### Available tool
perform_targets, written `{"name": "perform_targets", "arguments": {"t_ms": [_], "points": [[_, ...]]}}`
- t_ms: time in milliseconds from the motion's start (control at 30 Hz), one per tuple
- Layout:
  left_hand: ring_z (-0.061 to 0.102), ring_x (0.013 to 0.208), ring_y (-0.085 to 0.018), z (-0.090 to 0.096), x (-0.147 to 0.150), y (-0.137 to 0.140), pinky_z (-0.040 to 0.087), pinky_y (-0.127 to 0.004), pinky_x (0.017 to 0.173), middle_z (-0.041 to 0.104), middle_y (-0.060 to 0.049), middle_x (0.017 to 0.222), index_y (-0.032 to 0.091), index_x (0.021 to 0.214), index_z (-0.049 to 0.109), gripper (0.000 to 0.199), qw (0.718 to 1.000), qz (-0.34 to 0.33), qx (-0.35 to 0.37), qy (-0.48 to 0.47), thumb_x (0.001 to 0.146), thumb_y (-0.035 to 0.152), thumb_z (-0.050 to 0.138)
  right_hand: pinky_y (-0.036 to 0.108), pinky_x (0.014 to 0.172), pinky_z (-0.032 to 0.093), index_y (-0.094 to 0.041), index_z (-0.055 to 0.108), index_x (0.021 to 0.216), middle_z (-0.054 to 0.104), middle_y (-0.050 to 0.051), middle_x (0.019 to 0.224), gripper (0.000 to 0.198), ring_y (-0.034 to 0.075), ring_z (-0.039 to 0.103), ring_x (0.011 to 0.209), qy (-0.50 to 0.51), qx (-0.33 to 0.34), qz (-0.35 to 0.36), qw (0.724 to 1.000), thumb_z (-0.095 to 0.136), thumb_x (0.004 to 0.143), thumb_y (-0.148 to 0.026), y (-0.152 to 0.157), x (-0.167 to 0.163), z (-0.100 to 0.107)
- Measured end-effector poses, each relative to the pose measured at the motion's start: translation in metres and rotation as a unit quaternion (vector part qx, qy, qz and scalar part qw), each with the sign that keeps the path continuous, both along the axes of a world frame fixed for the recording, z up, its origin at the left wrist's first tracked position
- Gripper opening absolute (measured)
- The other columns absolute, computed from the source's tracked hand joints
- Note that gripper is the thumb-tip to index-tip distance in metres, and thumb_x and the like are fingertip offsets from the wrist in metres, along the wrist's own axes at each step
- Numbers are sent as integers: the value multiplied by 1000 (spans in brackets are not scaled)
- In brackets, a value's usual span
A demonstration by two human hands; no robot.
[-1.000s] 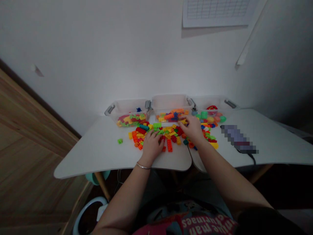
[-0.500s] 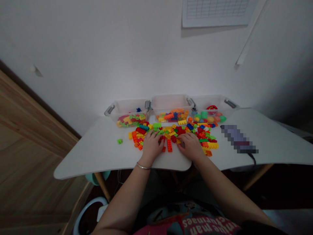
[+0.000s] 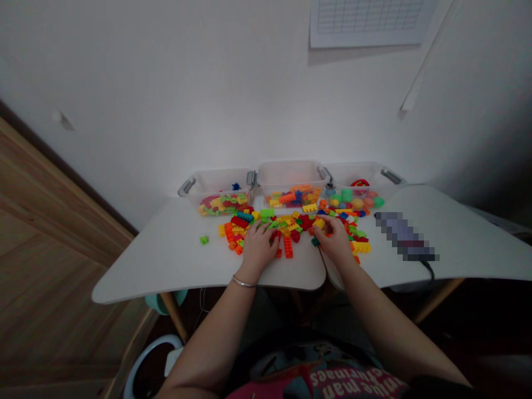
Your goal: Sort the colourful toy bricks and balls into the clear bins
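My left hand rests on the pile of coloured building bricks, fingers spread, palm low over the table. Just right of its thumb lies an orange-red brick. My right hand is raised a little at the pile's right part, thumb and fingers pinched around a yellow building brick. Beneath its thumb sits a dark green brick. A yellow brick lies to the right of that hand. Part of the pile is hidden under both hands.
Three clear plastic bins stand against the wall: a left one, a middle one and a right one, all holding toy pieces. A lone green brick lies at left. A blurred-out device with a cable is at right.
My right hand has moved slightly right and up, and now lifts a yellow building brick in its fingers. A dark green brick shows below it. My left hand stays put.
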State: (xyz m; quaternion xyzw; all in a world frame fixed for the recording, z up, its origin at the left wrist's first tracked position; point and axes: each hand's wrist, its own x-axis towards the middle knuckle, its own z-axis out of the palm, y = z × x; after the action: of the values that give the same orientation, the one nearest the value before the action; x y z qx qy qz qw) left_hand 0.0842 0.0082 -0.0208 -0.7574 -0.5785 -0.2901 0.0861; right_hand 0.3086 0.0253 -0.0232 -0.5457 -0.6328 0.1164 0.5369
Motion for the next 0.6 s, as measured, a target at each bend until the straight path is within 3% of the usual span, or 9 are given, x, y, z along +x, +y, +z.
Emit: {"name": "perform_targets", "arguments": {"t_ms": [133, 267, 433, 600], "points": [[50, 124, -28, 1, 0, 0, 42, -48, 108, 69, -8, 120, 21, 105, 74, 27, 1000, -1, -4, 9, 91, 33, 54, 38, 70, 53, -19, 62, 114, 58, 5, 85, 49, 19, 56, 73, 77, -6, -1, 997, 62, 76, -50, 14, 2, 15], [50, 124, -28, 0, -1, 0, 42, -48, 108, 69, -7, 120, 21, 106, 74, 27, 1000, -4, -5, 13, 90, 32, 54, 38, 76, 54, -22, 59, 116, 61, 7, 98, 48, 21, 59, 85, 98, 44, -22, 994, 64, 76, -48, 36, 6, 42], [50, 124, -28, -1, -1, 1, 42, -47, 108, 69, -7, 119, 21, 105, 74, 27, 1000, -3, 2, 5, 91, 32, 54, 40, 83, 53, -21, 53, 123, 60, 11, 118, 48, 22, 61, 96, 73, 118, -39, 990, 58, 81, -45, 73, 10, 79], [50, 124, -28, -2, -1, 1, 42, -48, 108, 69, -7, 120, 22, 105, 74, 25, 1000, -3, -4, 4, 89, 31, 56, 40, 86, 50, -20, 51, 124, 59, 12, 124, 47, 22, 60, 99, 41, 108, -56, 992, 56, 82, -41, 112, 2, 92]]}}
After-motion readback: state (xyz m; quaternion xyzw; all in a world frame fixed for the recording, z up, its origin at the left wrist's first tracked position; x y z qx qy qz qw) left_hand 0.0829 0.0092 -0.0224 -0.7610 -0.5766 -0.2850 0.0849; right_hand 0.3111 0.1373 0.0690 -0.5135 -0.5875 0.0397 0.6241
